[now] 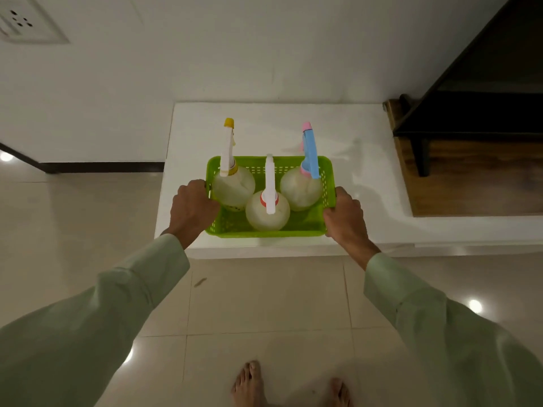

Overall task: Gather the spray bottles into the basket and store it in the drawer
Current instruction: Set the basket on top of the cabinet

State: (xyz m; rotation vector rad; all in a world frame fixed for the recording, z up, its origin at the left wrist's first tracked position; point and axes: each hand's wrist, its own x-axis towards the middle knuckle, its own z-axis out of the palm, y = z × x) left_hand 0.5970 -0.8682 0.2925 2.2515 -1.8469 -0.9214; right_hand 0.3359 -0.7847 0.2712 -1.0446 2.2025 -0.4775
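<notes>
A green perforated basket (273, 232) sits over the near edge of a low white counter (367, 177). Three round translucent spray bottles stand upright inside it. The yellow-nozzled bottle (233, 186) is at the back left, the blue-and-pink one (299, 188) at the back right, and the white-and-red one (267, 214) at the front middle. My left hand (192, 208) is closed on the basket's left rim. On the right rim my right hand (346, 217) is closed the same way. No drawer front shows.
A dark wooden cabinet (470, 171) with a black frame (423, 154) rises right of the counter. A white wall with a socket plate (23, 22) is behind. Glossy beige floor tiles (264, 304) lie below, and my bare feet (249, 386) stand near the bottom edge.
</notes>
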